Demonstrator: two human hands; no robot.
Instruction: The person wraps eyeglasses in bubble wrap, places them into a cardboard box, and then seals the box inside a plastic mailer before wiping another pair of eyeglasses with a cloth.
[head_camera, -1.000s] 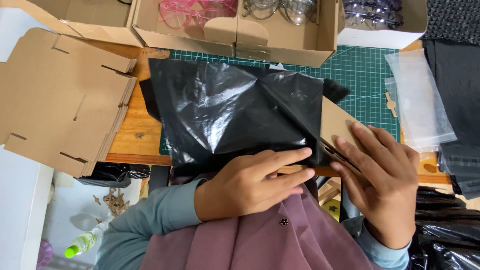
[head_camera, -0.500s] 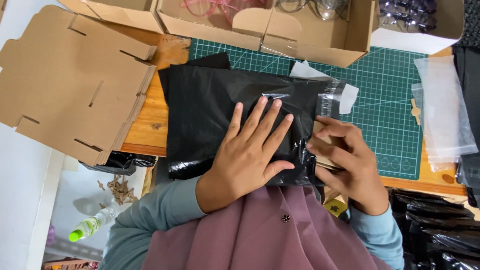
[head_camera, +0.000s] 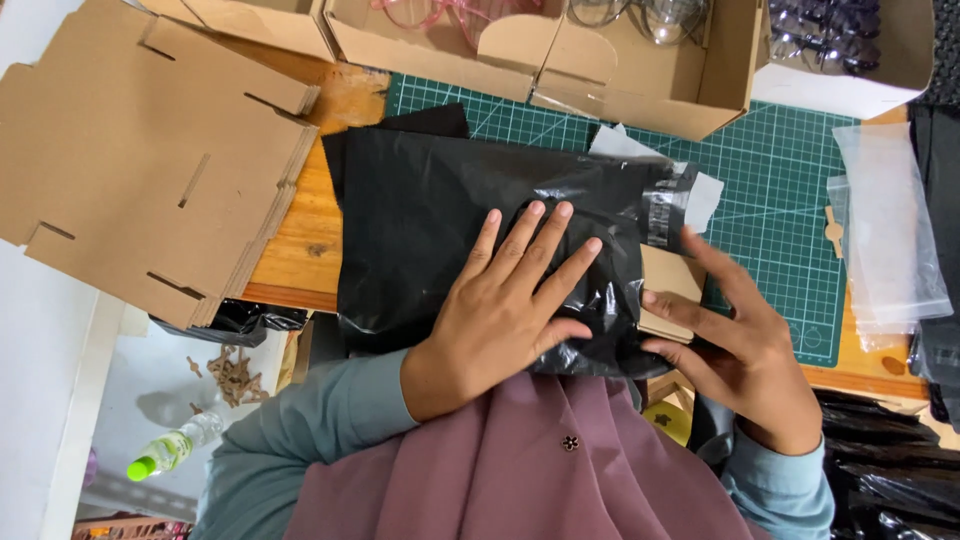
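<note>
Here, left hand (head_camera: 505, 315) spread flat on black mailer bag (head_camera: 430, 220), right hand (head_camera: 745, 340) open against cardboard box (head_camera: 668, 290).

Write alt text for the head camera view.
A left hand presses flat on a black plastic mailer bag while the right hand pushes a small cardboard box into its open end, above a green cutting mat and a flat cardboard stack.

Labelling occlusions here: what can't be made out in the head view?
- Small box: mostly inside the black bag.
- Bag under the left hand: covered by the palm.
- Glasses in the cartons: cut by the top edge.
- Bottle: too small for detail.
</note>
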